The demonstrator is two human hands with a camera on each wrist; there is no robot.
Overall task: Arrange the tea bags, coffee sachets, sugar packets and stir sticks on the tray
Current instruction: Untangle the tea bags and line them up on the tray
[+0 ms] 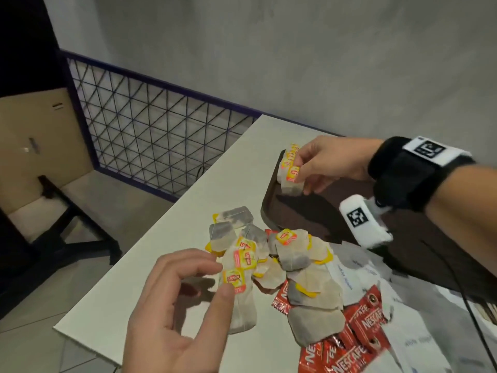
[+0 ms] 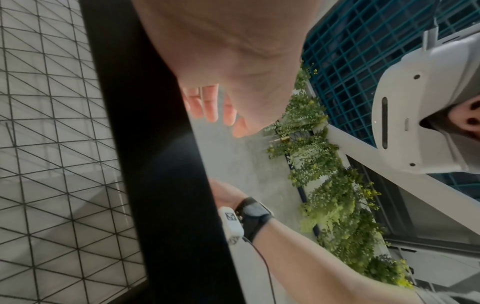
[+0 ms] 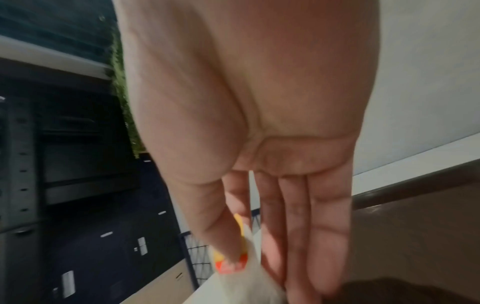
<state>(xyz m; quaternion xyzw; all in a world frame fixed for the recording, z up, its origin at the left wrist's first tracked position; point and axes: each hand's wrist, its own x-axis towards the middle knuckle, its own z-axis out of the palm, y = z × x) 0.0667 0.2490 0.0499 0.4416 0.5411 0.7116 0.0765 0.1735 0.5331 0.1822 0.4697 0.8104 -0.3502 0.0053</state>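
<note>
While the right hand (image 1: 320, 164) pinches a Lipton tea bag (image 1: 291, 181) over the brown tray (image 1: 301, 211), the left hand (image 1: 185, 300) pinches another (image 1: 236, 281) from the heap.

Right of centre in the head view, the held bag hangs at the tray's far corner beside bags already lined up there (image 1: 290, 154). Tea-bag sorting looks barely begun: most tea bags, Nescafé sachets (image 1: 363, 327) and white sugar packets (image 1: 357, 267) lie piled on the desk (image 1: 161, 238). Next, I judge, comes setting it down neatly.

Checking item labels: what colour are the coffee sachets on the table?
Red with white lettering, coffee sachets; clearest in the head view.
</note>
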